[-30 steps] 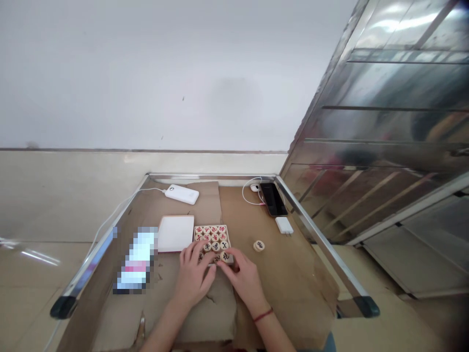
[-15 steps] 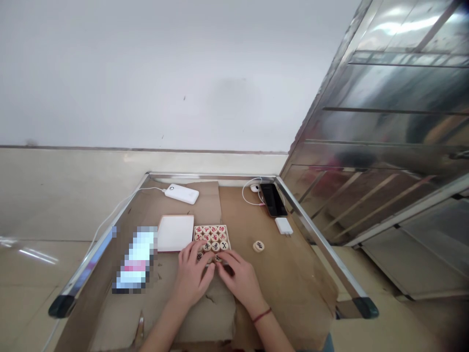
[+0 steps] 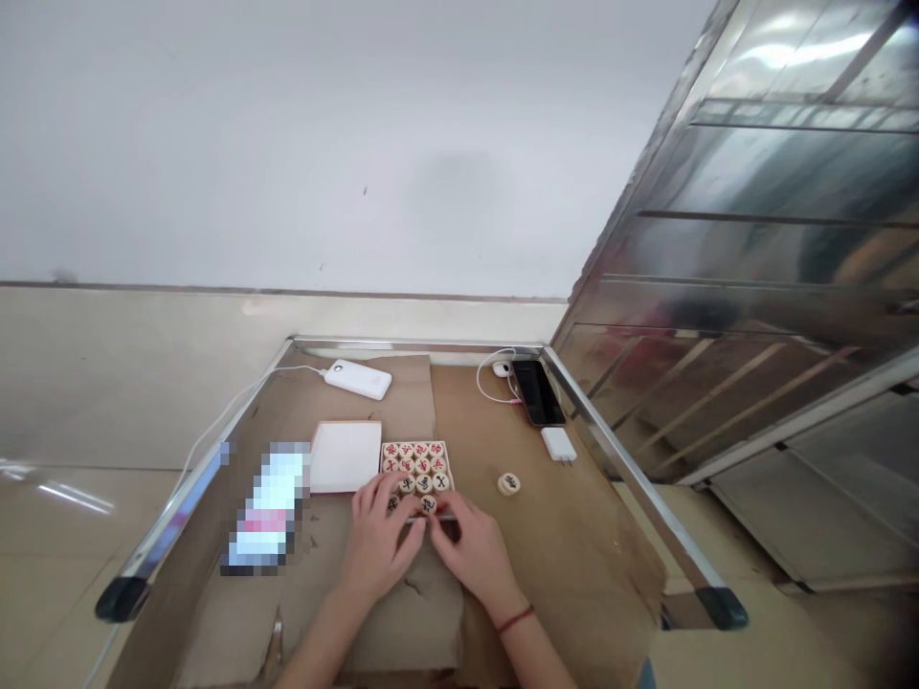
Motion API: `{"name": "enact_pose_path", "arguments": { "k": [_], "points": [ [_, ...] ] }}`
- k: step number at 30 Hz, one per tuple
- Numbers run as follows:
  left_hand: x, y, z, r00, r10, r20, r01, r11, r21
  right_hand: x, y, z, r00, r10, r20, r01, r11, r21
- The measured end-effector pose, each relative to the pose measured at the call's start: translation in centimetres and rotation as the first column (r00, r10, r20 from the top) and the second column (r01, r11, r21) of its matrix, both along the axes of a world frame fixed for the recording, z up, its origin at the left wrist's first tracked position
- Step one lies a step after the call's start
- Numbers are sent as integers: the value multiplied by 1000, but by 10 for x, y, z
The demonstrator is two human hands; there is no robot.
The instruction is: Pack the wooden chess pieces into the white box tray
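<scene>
A shallow white box (image 3: 449, 469) holds rows of round wooden Chinese chess pieces (image 3: 422, 466), red characters at the back and black ones nearer me. At its front left, my left hand (image 3: 380, 531) has its thumb and index finger drawn close together around the front row, the other fingers resting over the pieces. My right hand (image 3: 474, 545) reaches the front right corner, thumb and index fingertips against a black-lettered Chinese chess piece (image 3: 428, 504). The fingers partly cover the front row. Two stacked pieces (image 3: 509, 483) lie on the cardboard to the right.
Left of the box lies a white box lid (image 3: 346, 457), beside a blurred-out phone (image 3: 269, 507). Behind are a white power bank (image 3: 357, 379) with a cable and a black phone (image 3: 538, 392). A white charger (image 3: 558, 443) sits nearby. A metal frame (image 3: 638, 488) borders the cardboard-covered table.
My right index finger has shifted slightly right, uncovering more of the black-lettered piece in the front row. My left hand stays nearly in place.
</scene>
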State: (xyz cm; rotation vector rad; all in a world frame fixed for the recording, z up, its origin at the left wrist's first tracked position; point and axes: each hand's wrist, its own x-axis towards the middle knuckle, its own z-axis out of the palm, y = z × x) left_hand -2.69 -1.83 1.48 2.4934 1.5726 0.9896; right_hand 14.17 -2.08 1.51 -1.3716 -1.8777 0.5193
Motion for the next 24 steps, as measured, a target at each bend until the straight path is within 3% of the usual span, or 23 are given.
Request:
{"name": "enact_pose_path", "arguments": {
  "k": [11,14,16,20,22,24],
  "points": [
    [1,0,2,1000,1,-15,-2,1000,-2,0,0,-5,998,-34,-44,35,999,28],
    [1,1,2,1000,7,-16,-6,1000,18,3,0,-9,994,-79,-82,87,991,102],
    [1,1,2,999,-9,-47,10,1000,26,9,1,-12,969,-222,-111,241,946,217],
    [3,1,4,991,-48,-124,49,999,4,28,9,-23,798,-599,-60,576,730,368],
    [4,1,3,990,-50,-134,50,999,-5,36,15,-29,753,-657,35,605,712,356],
    [5,1,2,990,-46,-130,46,999,-1,42,18,-34,750,-652,114,596,740,310]
  ]
}}
